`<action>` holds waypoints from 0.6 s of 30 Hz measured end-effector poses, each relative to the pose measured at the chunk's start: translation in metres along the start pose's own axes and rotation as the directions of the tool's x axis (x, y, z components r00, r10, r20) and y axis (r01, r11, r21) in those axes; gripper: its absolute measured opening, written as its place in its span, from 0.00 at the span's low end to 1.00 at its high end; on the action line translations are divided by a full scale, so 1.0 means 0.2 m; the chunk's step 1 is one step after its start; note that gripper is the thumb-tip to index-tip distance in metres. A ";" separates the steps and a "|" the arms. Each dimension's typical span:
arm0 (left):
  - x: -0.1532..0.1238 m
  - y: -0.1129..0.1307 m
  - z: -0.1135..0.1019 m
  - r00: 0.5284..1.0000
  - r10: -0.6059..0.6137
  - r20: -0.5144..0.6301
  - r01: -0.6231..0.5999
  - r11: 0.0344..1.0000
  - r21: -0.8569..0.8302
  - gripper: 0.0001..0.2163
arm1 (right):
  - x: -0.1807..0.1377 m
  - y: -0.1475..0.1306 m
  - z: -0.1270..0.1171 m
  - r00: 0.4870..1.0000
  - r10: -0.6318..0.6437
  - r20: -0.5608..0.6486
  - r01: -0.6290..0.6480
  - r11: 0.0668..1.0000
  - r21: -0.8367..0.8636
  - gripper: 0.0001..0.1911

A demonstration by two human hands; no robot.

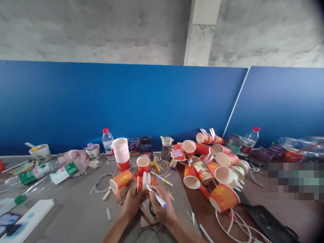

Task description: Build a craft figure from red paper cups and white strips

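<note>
My left hand (132,201) is closed round a cut-up red paper cup (144,182) whose white strips stick up. My right hand (160,203) grips a white marker pen (157,197) with a purple end, its tip against that cup. Both hands sit at the near middle of the grey table (76,209). An orange paper cup (120,181) lies on its side just left of my left hand. A red cup (143,164) stands upright behind, next to a tall stack of red cups (120,152).
A pile of red and orange paper cups (215,168) covers the right side. Water bottles (108,143) stand by the blue partition (126,104). Plastic bottles (45,173) lie at left. White paper strips, a second marker (162,179) and black cables (268,222) litter the table.
</note>
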State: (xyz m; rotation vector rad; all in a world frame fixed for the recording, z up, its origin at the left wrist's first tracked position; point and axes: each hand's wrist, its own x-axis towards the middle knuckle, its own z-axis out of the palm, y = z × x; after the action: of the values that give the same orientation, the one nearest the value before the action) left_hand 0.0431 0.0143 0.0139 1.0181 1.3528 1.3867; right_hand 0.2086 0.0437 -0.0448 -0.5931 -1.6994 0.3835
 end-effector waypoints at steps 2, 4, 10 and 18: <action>0.00 -0.01 0.00 1.000 0.006 -0.012 -0.006 1.000 -0.001 0.34 | 0.01 -0.01 0.00 1.000 0.000 0.013 0.000 1.000 -0.017 0.16; 0.01 -0.03 -0.01 1.000 0.024 -0.010 -0.023 1.000 0.015 0.34 | 0.02 -0.02 0.00 0.999 0.000 0.039 0.001 1.000 -0.031 0.17; 0.03 -0.07 -0.03 1.000 0.024 0.007 -0.024 1.000 0.016 0.32 | 0.02 -0.01 -0.01 1.000 -0.005 -0.025 0.004 0.998 -0.057 0.18; 0.02 -0.04 -0.03 0.999 -0.032 0.022 0.032 0.999 -0.002 0.33 | 0.02 -0.01 -0.01 0.998 0.042 0.043 -0.039 0.997 -0.066 0.19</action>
State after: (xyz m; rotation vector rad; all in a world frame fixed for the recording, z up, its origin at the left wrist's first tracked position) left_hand 0.0375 0.0176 0.0054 1.0031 1.3449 1.3494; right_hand 0.2102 0.0435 -0.0401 -0.6721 -1.7501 0.3741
